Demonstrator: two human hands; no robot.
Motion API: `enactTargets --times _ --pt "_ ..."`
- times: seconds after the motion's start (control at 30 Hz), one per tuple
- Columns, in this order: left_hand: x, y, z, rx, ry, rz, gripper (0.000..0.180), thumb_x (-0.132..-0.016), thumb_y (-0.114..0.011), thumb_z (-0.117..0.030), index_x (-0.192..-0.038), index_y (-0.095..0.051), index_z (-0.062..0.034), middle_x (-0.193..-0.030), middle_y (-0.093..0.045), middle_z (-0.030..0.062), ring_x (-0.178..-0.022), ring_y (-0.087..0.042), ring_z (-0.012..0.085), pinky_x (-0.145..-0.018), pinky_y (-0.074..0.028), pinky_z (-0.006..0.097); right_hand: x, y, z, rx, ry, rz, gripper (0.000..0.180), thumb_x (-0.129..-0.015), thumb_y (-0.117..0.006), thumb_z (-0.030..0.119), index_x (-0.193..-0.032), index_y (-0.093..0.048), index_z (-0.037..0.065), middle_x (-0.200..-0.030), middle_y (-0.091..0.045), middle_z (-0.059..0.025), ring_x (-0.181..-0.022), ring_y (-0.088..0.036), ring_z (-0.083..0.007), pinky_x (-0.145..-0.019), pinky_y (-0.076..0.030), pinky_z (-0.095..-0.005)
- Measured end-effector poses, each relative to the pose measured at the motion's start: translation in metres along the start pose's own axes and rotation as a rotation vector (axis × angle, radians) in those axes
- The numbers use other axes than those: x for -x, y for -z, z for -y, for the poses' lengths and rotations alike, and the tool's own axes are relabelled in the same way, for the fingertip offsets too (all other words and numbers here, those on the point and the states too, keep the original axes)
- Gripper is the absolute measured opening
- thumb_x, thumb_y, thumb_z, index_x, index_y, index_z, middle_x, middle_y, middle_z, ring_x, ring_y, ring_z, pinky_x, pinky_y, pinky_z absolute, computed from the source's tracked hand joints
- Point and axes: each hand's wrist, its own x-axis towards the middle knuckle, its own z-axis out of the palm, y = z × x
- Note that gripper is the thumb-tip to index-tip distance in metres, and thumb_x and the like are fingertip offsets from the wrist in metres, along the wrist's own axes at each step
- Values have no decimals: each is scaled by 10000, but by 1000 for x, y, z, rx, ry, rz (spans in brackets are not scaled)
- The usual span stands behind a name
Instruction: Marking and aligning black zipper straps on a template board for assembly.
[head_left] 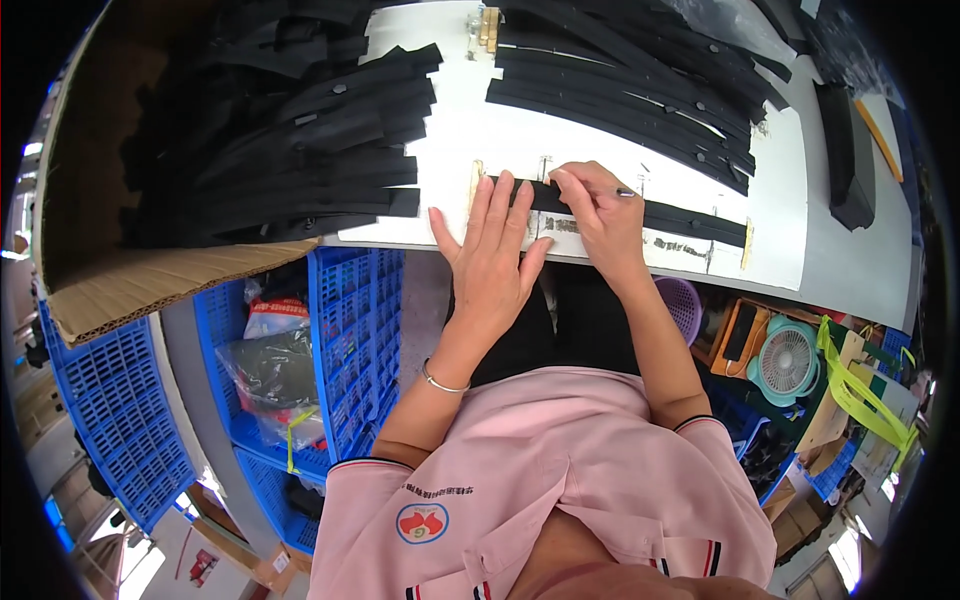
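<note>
A narrow black fabric strip (690, 219) lies across the white board (440, 130) near the table's front edge. My left hand (488, 245) presses flat on the strip's left end with fingers stretched out. A slim pen (625, 192) is pinched in my right hand (608, 225); its back end pokes out past the knuckles. Its writing end meets the strip just right of my left fingers, partly hidden by my hand. Yellowish tape pieces (747, 243) sit at both ends of the strip, and dark smudges mark the board below it.
Layered black strips (620, 110) cover the board's far right. Another heap (300, 140) spills from a cardboard box (150, 285) at left. A black block (845, 160) stands at right. Below are blue crates (350, 340), a purple basket (680, 305) and a small teal fan (787, 362).
</note>
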Motion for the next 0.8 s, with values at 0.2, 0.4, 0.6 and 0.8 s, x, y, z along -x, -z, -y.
enactTargets --times 0.2,0.4,0.6,0.8 --pt "0 -1 0 -11 0 0 648 -942 -728 -336 -1513 -530 -100 -1605 -461 109 -1523 -378 271 -1194 6 692 2 8 -1 -44 50 164 172 -968 -692 113 -875 -748 -20 -829 -756 -71 -646 -673 -178 -596 -505 -270" --pt "0 0 -1 -13 9 22 643 -946 -726 -328 -1514 -530 -100 -1606 -461 113 -1520 -382 286 -1196 13 685 1 6 0 -13 130 164 186 -997 -661 83 -924 -745 -66 -814 -745 -81 -673 -651 -115 -620 -502 -252" --pt "-3 0 -2 -15 2 42 651 -950 -722 -322 -1530 -515 -111 -1616 -451 106 -1525 -373 301 -1200 16 683 1 11 -8 -5 132 230 169 -994 -653 78 -938 -737 -57 -857 -747 -83 -668 -636 -110 -599 -490 -250" --pt "-1 2 -2 -38 9 69 638 -980 -692 -311 -1553 -491 -117 -1642 -418 113 -1545 -338 317 -1207 36 684 10 55 6 -315 -58 2 129 -995 -678 107 -1001 -741 -5 -914 -723 -59 -747 -607 -72 -667 -469 -223"
